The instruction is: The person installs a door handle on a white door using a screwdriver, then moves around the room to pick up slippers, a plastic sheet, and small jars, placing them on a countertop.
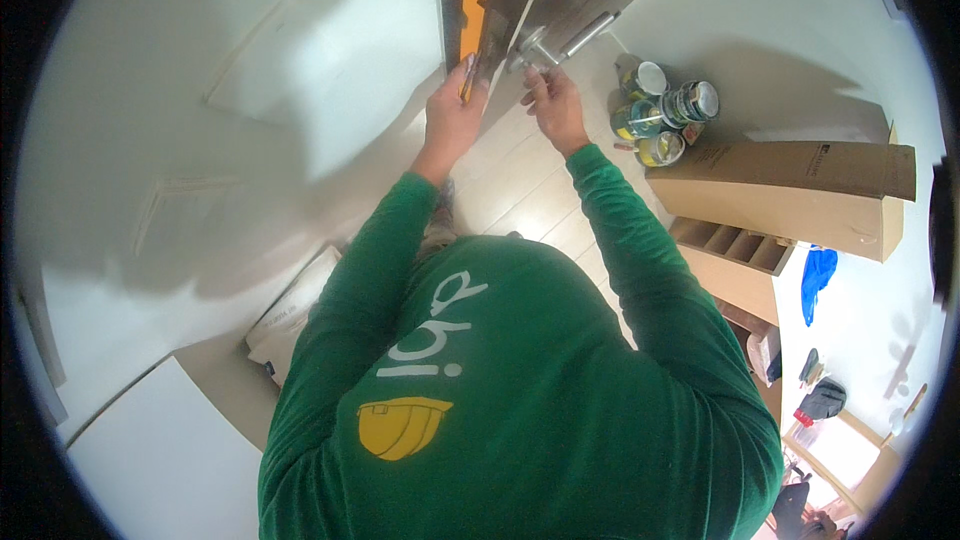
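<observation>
a deep green long-sleeved top (590,370) on the person I see here, white rounded lettering (418,345) across its front, a yellow hard-hat emblem (403,430) with dark outlines alongside, plain matching sleeves (352,255) creased and wrinkled, reaching the wrists

Both arms reach forward from the torso (560,370) and converge toward the upper middle of the view, the hands apart from each other. Long green sleeves cover the left arm (365,250) and the right arm (635,230), ending short of the bare wrists. The left hand (455,118) is raised with its back largely visible, its fingers (464,73) bent and drawn close together at the tips. The right hand (560,115) is at a similar height, its fingers (537,86) bent and angled up and inward. Whether either grip is tight cannot be told.
</observation>
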The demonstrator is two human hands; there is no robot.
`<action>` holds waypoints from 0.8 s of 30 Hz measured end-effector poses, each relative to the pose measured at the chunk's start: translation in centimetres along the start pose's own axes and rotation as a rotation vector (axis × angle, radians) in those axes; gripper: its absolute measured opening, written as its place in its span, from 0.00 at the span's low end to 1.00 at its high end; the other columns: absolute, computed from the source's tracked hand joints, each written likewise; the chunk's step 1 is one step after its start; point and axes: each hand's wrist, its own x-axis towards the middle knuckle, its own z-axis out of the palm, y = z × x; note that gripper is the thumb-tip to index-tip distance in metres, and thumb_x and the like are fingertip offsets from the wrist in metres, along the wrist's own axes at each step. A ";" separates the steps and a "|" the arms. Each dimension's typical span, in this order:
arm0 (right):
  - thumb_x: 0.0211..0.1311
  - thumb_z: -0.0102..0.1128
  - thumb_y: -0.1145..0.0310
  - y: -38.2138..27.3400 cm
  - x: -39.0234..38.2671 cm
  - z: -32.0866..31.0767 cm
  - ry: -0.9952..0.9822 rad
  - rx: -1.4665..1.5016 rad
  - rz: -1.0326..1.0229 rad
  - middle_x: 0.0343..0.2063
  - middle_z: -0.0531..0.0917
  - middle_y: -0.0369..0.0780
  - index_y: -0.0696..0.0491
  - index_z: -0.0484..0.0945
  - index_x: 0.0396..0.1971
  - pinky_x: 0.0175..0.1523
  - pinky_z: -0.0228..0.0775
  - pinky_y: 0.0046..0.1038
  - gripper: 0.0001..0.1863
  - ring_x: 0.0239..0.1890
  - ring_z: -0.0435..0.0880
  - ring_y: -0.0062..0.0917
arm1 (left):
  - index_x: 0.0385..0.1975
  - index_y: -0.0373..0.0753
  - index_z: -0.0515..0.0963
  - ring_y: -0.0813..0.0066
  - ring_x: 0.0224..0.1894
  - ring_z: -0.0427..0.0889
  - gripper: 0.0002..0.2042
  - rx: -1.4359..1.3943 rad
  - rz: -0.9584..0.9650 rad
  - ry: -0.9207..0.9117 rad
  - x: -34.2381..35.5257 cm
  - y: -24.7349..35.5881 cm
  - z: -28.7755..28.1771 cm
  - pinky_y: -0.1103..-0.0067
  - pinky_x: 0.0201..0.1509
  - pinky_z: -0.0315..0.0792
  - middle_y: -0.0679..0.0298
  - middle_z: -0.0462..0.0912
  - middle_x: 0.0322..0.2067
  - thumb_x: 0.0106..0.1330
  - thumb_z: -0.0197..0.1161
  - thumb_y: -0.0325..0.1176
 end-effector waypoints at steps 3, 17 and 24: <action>0.70 0.60 0.62 0.2 -0.1 -0.3 0.118 -0.505 -0.198 0.29 0.81 0.49 0.59 0.74 0.38 0.32 0.76 0.40 0.14 0.26 0.83 0.41 | 0.59 0.35 0.77 0.68 0.46 0.85 0.21 0.060 -0.012 0.024 0.8 -0.2 0.7 0.74 0.52 0.75 0.51 0.86 0.45 0.69 0.65 0.38; 0.67 0.62 0.64 1.2 -2.2 -3.5 0.137 -0.615 -0.455 0.34 0.82 0.48 0.54 0.75 0.41 0.34 0.75 0.44 0.10 0.32 0.83 0.47 | 0.50 0.33 0.81 0.53 0.48 0.85 0.19 0.008 0.115 0.008 -0.7 0.3 1.6 0.69 0.53 0.76 0.46 0.85 0.45 0.64 0.70 0.38; 0.75 0.55 0.60 1.3 -2.5 -2.9 0.013 -0.234 -0.038 0.30 0.83 0.43 0.57 0.78 0.45 0.34 0.76 0.36 0.14 0.31 0.85 0.32 | 0.49 0.32 0.81 0.65 0.42 0.85 0.18 0.008 0.132 -0.030 -0.6 0.8 0.8 0.74 0.49 0.76 0.51 0.86 0.42 0.64 0.71 0.37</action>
